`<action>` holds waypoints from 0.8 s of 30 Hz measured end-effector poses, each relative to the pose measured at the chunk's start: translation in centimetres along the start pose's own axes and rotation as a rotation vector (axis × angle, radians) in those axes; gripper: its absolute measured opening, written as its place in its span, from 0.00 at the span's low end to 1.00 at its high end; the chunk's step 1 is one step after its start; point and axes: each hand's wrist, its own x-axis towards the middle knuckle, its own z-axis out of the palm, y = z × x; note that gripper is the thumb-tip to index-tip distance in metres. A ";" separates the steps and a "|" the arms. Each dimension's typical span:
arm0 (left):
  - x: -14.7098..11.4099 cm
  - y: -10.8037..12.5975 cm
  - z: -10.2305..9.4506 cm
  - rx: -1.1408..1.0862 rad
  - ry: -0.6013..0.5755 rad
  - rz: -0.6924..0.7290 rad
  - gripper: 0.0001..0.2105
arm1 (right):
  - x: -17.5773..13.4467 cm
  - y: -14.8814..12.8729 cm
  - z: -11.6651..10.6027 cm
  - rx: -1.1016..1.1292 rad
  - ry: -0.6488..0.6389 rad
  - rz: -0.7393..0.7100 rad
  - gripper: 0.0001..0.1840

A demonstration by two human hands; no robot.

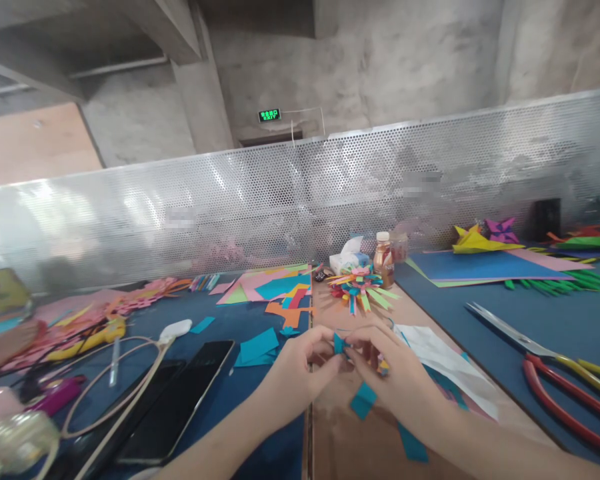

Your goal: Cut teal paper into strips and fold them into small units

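Across the far side, a perforated metal screen (260, 193) is stretching from left to right, and nearer, a brown tabletop (340, 447) is running between two blue ones. Over on the right, big scissors (550, 352) are lying with their blades pointing far and left. On the left, a black phone (180, 400) is lying near you. Your left hand (305, 367) and right hand (390, 363) are meeting mid-scene, both pinching! Farther off, a colourful paper flower (360, 287) is sitting beside a bottle (384, 260). A blue paper square (363, 401) is lying nearer you, and between your fingertips you're gripping a small blue paper piece (339, 344) above the brown top.
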 end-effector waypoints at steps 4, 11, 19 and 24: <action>-0.1 0.2 0.1 0.054 0.008 0.015 0.06 | 0.0 0.0 0.1 -0.011 -0.013 0.013 0.06; -0.3 0.5 0.2 0.167 0.026 0.064 0.07 | 0.0 0.1 0.1 -0.012 -0.011 0.018 0.05; -0.3 0.6 0.3 0.227 0.019 0.077 0.07 | 0.1 0.2 0.2 -0.044 -0.016 0.037 0.06; -0.4 0.4 0.2 0.264 0.005 0.053 0.07 | 0.1 0.3 0.7 -0.055 -0.007 0.083 0.07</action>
